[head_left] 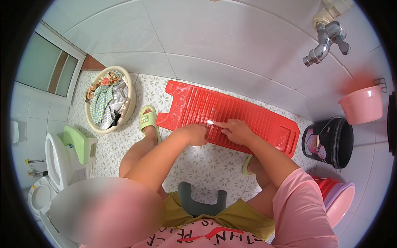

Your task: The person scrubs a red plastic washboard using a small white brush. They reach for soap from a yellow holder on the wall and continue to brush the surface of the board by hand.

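A red ridged washboard (256, 120) lies in front of me, its surface wet and shiny in places. Over its near edge is my left hand (195, 134), closed with the fingers curled; what they hold, if anything, is hidden. My right hand (237, 131) reaches in from the right with its index finger stretched out and the other fingers partly bent. At that fingertip, between the two hands, is a small white thing (210, 122), too small to name.
A cream basin (131, 103) of clothes stands at left, near a toilet (56, 161) and green stool (77, 142). At right are a black bucket (341, 142), a hanging pink pail (362, 105) and stacked basins (339, 202). A tap (324, 43) juts from the wall.
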Available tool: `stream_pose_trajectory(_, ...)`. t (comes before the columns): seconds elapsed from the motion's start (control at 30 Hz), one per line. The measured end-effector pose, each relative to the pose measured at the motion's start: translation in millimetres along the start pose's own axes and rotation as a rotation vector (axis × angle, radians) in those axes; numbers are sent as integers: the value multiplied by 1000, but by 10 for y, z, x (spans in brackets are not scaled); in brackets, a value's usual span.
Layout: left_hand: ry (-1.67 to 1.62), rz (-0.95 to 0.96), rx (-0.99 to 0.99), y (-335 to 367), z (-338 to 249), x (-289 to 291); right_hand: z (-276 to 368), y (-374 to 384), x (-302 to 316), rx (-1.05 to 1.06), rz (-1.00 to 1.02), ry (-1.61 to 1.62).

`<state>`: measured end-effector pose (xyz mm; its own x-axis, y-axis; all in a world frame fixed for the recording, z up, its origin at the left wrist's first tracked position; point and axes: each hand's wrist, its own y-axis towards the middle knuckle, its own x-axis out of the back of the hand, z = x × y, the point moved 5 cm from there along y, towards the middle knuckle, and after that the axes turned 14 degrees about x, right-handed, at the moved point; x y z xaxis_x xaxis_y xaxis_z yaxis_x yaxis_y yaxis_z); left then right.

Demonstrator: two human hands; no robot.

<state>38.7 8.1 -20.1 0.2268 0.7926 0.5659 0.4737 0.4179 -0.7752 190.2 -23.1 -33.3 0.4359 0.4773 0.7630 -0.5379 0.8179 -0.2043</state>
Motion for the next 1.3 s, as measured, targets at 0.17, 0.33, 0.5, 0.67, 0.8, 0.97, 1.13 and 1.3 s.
stream_pose_trajectory(0.17,4,-15,9,50,33,-49,16,39,134,-100,-111,-41)
stream_pose_trajectory(0.33,-20,-57,-3,84,25,-42,-38,25,15,-35,74,-7)
stream_pose_trajectory(0.5,-55,-95,7,71,0,-22,-12,60,157,-98,-88,-54)
stream_pose_trajectory(0.67,-80,-115,-22,72,-7,-11,-76,57,51,-42,41,-6)
stream_pose_trajectory(0.8,-107,-138,-30,35,-50,8,-42,68,134,-123,-128,-84)
stream_pose_trajectory(0.97,-83,-166,-4,75,2,-53,-53,81,158,-138,-62,-88)
stream_pose_trajectory(1.13,-71,-117,24,93,-20,-57,-41,79,186,-215,-143,-108)
stream_pose_trajectory(1.3,-76,-153,23,90,-34,-45,-75,93,174,-166,-101,-79)
